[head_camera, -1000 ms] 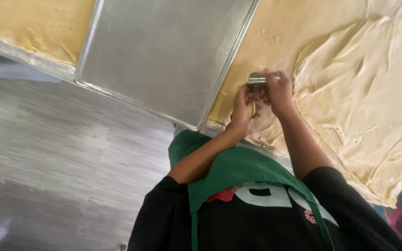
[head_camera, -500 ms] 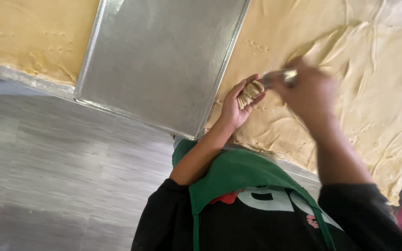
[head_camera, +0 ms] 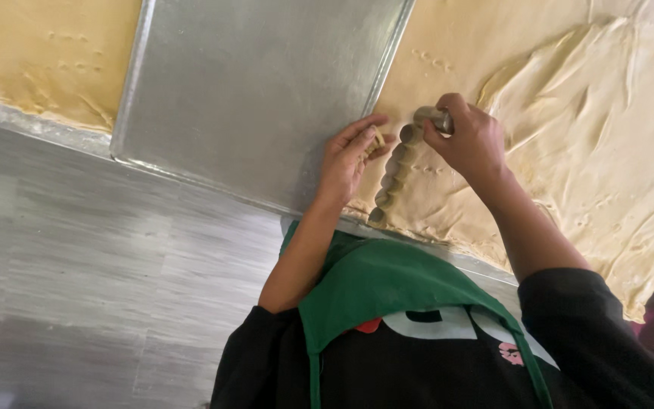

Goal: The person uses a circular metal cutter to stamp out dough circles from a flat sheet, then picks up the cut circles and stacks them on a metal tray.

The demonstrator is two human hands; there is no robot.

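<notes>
My right hand (head_camera: 469,141) grips a small round metal cutter (head_camera: 434,117) and presses it into a wide sheet of yellow dough (head_camera: 569,121). A row of several round cut marks (head_camera: 391,182) runs from the cutter toward the near edge of the dough. My left hand (head_camera: 348,157) rests at the dough's edge beside that row, its fingertips pinching a small bit of dough (head_camera: 378,138). It also lies over the corner of a flat metal baking tray (head_camera: 266,83).
The tray lies to the left of the dough sheet. More yellow dough (head_camera: 35,57) lies beyond the tray at the far left. A steel table top (head_camera: 77,265) is below. My green apron (head_camera: 387,291) and black sleeves fill the bottom.
Both hands were together at the cutter. My right hand then lifted it away and now presses it into the dough at the far end of the cut row. My left hand moved to the dough's edge.
</notes>
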